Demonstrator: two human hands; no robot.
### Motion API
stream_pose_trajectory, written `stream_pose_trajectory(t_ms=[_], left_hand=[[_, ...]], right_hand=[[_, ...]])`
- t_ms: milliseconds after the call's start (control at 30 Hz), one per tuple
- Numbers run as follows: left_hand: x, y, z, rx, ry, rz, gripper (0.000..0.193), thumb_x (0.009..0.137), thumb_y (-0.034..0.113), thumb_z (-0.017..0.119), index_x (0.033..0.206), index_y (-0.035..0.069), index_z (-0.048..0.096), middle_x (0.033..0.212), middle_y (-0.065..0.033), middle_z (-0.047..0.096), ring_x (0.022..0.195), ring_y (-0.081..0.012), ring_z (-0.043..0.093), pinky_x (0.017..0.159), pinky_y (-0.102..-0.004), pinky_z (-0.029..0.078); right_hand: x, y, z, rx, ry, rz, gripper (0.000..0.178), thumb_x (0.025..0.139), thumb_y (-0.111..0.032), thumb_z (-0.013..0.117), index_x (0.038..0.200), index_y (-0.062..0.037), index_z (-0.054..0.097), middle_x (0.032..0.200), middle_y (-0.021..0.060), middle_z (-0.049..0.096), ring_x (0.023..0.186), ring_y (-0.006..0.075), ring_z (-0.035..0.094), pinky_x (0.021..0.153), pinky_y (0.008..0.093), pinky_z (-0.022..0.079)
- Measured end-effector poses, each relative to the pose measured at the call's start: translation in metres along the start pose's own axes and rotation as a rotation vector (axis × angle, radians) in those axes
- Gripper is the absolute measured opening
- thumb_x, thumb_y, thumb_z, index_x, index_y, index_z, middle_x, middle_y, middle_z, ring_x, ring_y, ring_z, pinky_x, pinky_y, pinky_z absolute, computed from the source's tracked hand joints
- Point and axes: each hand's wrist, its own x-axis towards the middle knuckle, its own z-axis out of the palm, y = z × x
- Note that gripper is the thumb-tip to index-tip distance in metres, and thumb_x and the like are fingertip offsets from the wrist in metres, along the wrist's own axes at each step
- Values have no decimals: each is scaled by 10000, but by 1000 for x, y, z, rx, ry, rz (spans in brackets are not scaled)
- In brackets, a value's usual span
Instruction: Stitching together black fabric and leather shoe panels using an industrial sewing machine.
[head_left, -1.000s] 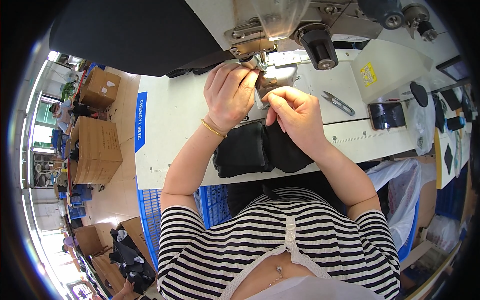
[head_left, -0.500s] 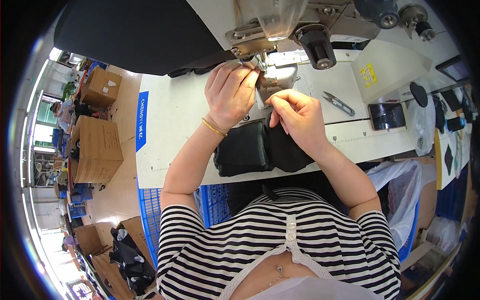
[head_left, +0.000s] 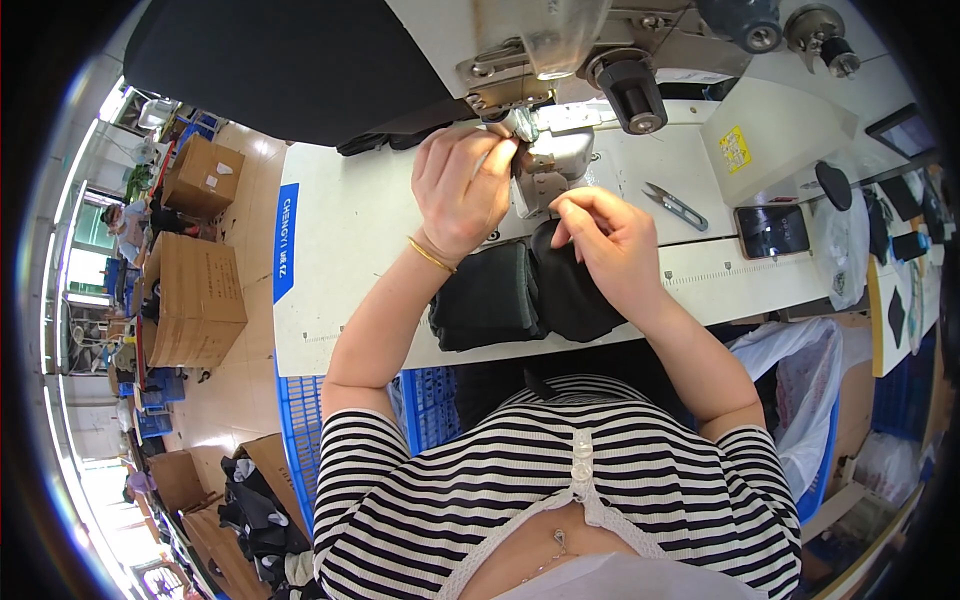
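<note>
My left hand is at the needle area of the sewing machine, its thumb and fingers pinched on a small piece of black fabric. Most of that piece is hidden by the fingers and the machine. To the right and nearer me, my right hand hangs just off the machine's bed with thumb and forefinger drawn together. Whatever may be between those fingertips is too small to make out. Below the hands lie a folded stack of black fabric and, beside it, a smooth dark piece partly under my right hand.
Thread snips and a phone lie on the white table to the right. A large black panel rises at the far left. Blue baskets stand under the front edge. Cardboard boxes are on the floor at left.
My right hand has shifted slightly right, away from the machine's bed, uncovering more of the dark piece beneath. My left hand stays almost in place at the needle area.
</note>
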Motion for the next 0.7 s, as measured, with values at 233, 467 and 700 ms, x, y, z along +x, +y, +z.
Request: stream_pose_trajectory(t_ms=[233,467,700], left_hand=[[-16,3,2,-142,-303,-452,262,674,-1,690,924,22,617,956,-119,584,921,-342,560,830,-425,442],[-79,-49,-47,157,-481,-415,495,658,-70,575,1138,23,651,1078,-86,643,1002,-306,565,900,-414,433],[-163,-44,-146,135,-998,-466,518,715,-62,553,1224,16,612,1368,-110,529,1229,-303,482,1034,-417,387]], right_hand=[[-29,31,-39,-866,129,-247,555,758,-300,794,1128,70,607,1057,141,564,1000,314,553,873,408,451],[-37,34,-30,-889,128,-299,570,785,-284,770,1198,60,580,1096,152,564,1021,326,550,889,410,440],[-38,31,-27,-890,79,-450,341,803,-133,743,1111,-15,657,990,108,570,912,265,559,812,380,445]])
